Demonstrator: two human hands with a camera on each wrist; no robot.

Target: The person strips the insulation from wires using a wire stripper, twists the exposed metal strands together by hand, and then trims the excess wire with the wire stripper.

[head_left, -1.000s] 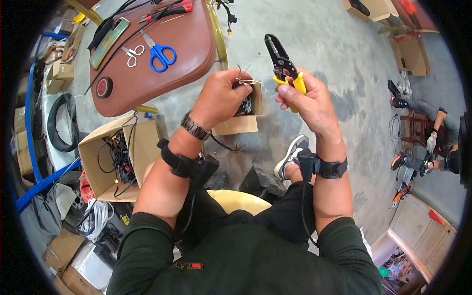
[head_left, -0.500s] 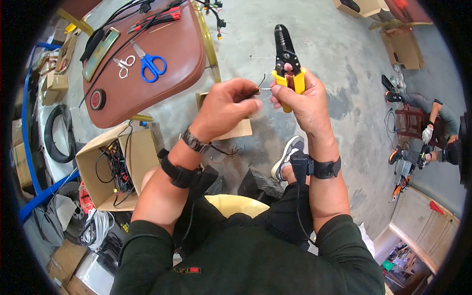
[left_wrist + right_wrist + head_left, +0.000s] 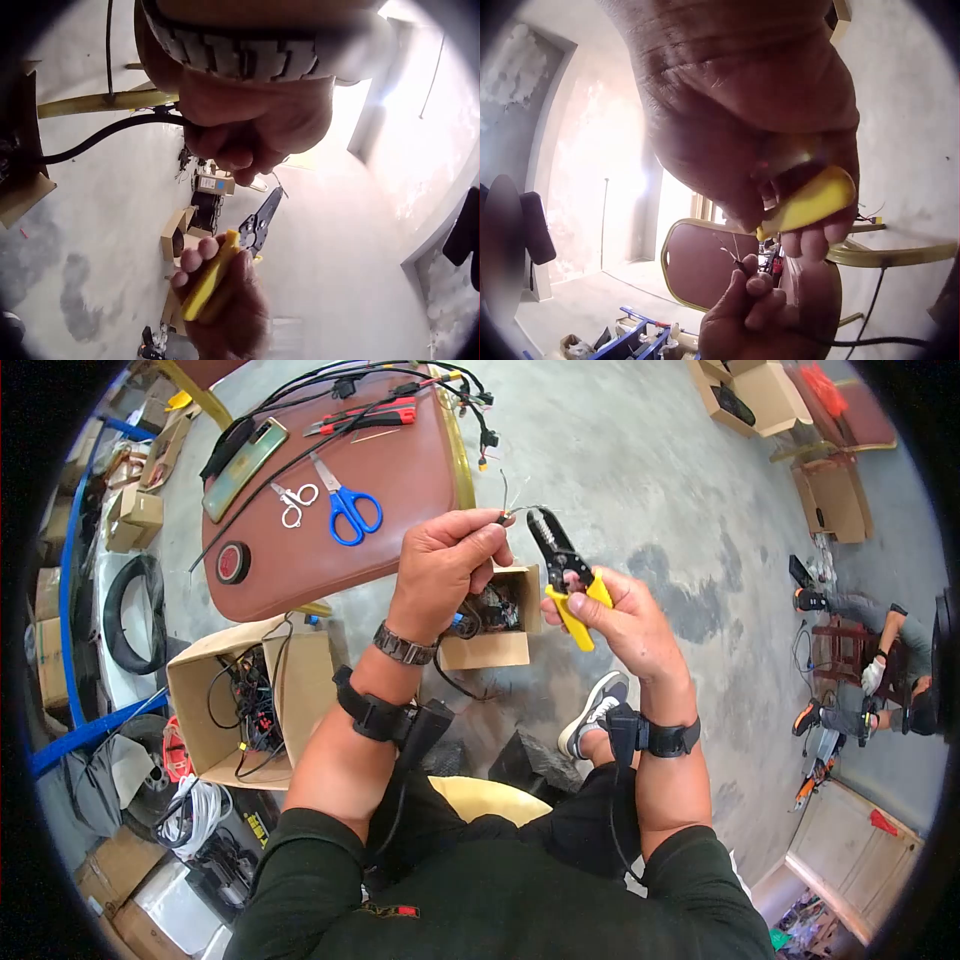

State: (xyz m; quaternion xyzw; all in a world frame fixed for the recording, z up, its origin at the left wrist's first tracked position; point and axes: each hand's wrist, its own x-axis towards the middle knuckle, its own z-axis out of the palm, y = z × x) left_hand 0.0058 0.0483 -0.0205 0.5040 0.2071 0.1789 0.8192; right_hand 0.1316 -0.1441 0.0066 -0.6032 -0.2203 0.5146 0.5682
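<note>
Two hands meet above concrete floor (image 3: 650, 460).

Head view: left hand (image 3: 445, 565) pinches thin wire (image 3: 505, 510) between thumb and fingertips. Right hand (image 3: 620, 625) curls round yellow handles of wire stripper (image 3: 560, 575), black nose just beside wire tip. Blue scissors (image 3: 348, 510) on brown chair seat (image 3: 400, 480).

Left wrist view: stripper seen from beneath, nose pointing up at pinching fingers. Scissors out of sight.

Right wrist view: black nose hidden behind palm, one yellow handle showing, wire strands plain against chair seat.

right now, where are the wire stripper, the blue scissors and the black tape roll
wire stripper (image 3: 560, 565), head view, on the black pivot above the yellow handles
blue scissors (image 3: 340, 503), head view, where the blue handles meet
black tape roll (image 3: 223, 567), head view, on its left rim
</note>
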